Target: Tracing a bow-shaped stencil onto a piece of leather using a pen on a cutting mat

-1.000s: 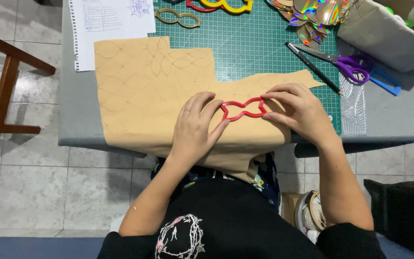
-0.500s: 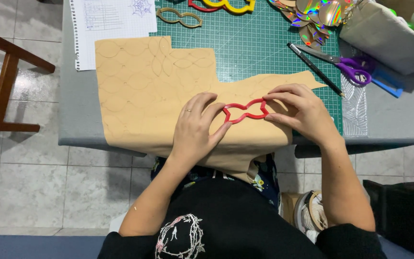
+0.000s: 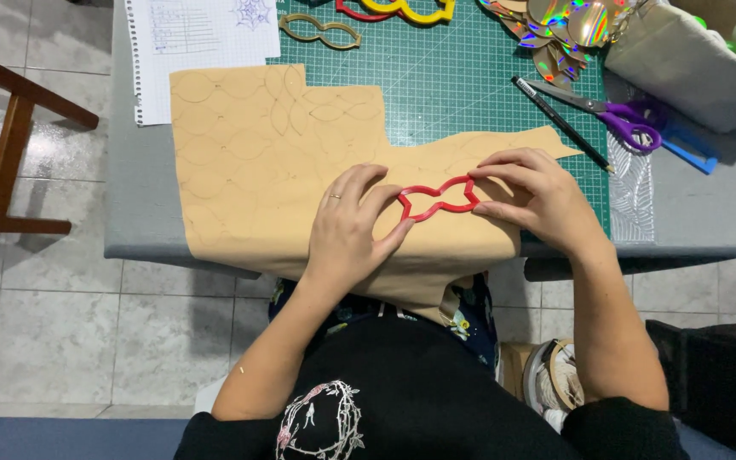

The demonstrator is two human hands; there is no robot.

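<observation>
Red plastic template (image 3: 438, 199) lies flat on tan sheet (image 3: 257, 162) at bench (image 3: 692, 221) front edge. Left hand (image 3: 347, 230) fingers pinch its left end; right hand (image 3: 534, 200) fingers pinch right end. Purple scissors (image 3: 615, 111), black pencil (image 3: 560, 122) on green cutting mat (image 3: 453, 85).

Home craft table, cutting mat (image 3: 470, 77), scissors (image 3: 615, 111)

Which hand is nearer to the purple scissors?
Right. The right hand pinches the right end of the red template, below-left of the scissors with bare mat between. The left hand holds the template's left end, farther away.
</observation>
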